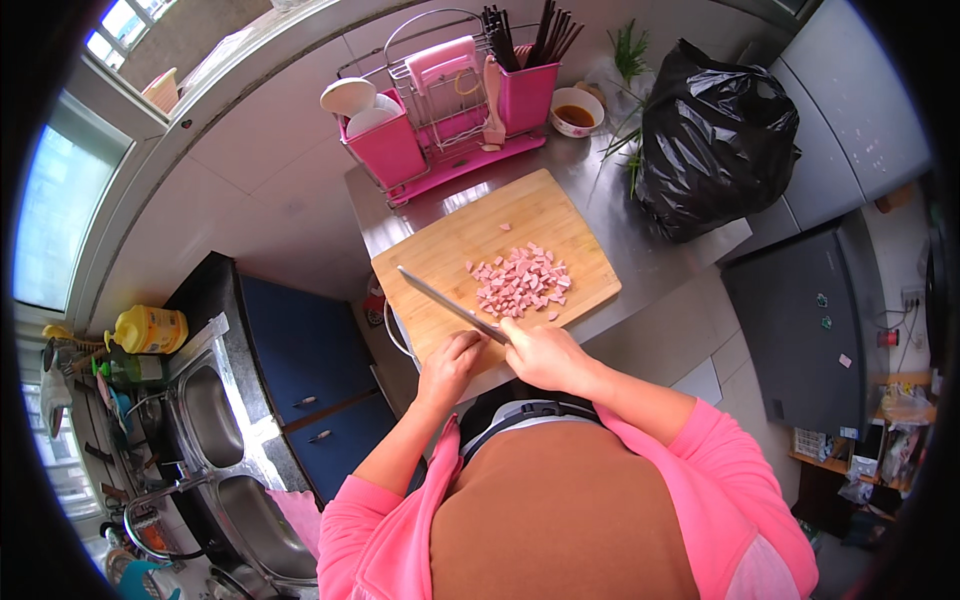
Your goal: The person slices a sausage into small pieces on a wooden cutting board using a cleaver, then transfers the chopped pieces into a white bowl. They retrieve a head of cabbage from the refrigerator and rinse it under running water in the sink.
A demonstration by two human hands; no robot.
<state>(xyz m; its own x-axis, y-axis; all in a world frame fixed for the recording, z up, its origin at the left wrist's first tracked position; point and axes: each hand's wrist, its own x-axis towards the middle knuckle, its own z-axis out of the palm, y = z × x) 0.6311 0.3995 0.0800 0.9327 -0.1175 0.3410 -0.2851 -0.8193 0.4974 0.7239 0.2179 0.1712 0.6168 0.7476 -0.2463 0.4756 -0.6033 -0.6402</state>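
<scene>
My right hand point(545, 355) grips the handle end of a kitchen knife point(448, 301), whose blade points to the far left over a wooden cutting board point(429, 259). Close to the blade, at the board's near edge, my left hand point(452, 362) has its fingers bent together. What lies under those fingers is hidden, so I cannot tell whether they hold anything. Small pink diced pieces of what looks like sausage point(523, 282) are heaped on the right half of the board. One stray pink piece point(505, 226) lies farther back on the wood.
The board rests on a metal-topped table point(645, 251). Behind it stands a pink utensil rack point(465, 161) with chopsticks and spoons. A bowl of brown liquid point(576, 111), green onions point(630, 56) and a black plastic bag point(716, 142) are at back right. A double sink point(217, 416) is at left.
</scene>
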